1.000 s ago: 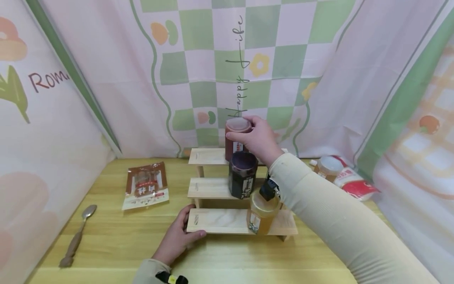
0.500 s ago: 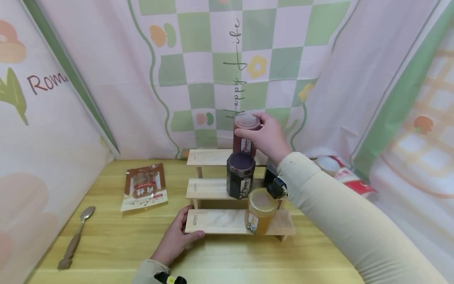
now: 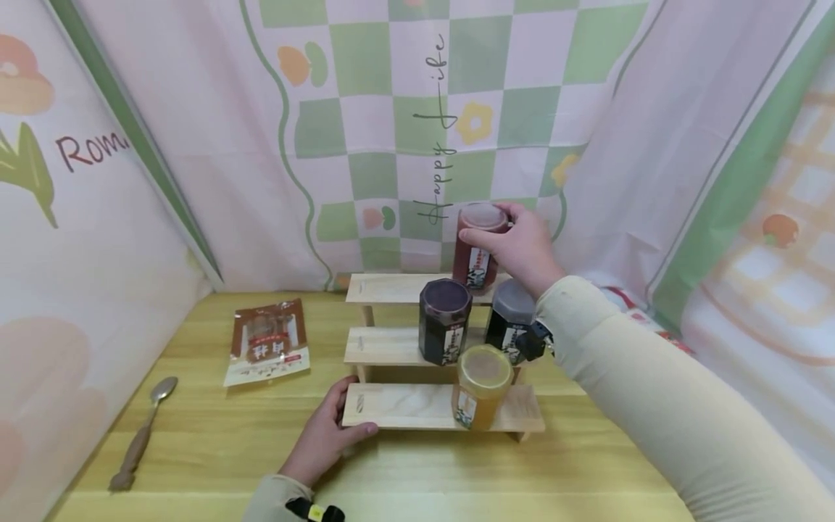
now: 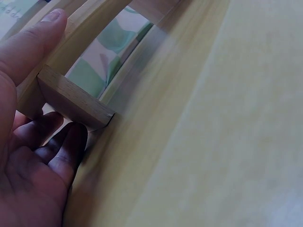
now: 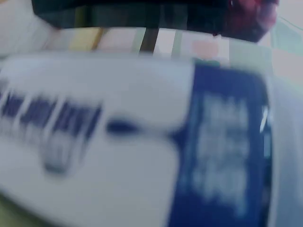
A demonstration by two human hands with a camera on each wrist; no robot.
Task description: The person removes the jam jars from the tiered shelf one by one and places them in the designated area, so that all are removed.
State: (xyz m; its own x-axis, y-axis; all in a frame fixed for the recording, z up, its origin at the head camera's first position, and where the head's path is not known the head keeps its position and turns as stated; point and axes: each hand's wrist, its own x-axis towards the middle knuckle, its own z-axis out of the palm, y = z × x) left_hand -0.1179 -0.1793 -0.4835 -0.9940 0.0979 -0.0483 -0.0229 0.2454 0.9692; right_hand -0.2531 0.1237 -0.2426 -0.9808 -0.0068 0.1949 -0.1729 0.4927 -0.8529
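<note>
Across the bench (image 3: 228,457) from me, the three-tier wooden stand (image 3: 381,346) is my landmark. On its middle tier are a purple jar (image 3: 445,322) and, farther right, a dark jar (image 3: 507,322); its lowest tier carries an amber jar (image 3: 484,388), right of centre. The red jar (image 3: 475,262) is upright at its top tier, behind and between the middle pair; I can't tell whether the base touches the board. To do this well, I'd keep the red jar vertical, move it gently, and loosen only with its base flat on the tier. I'd also mind the black wrist device (image 3: 536,341), close by the dark jar. The right hand (image 3: 525,246) grasps the red jar near its lid, opened just to the jar's width, thumb in front. The left hand (image 3: 326,438) clasps the left end of the stand's lowest tier, thumb along the front edge.
</note>
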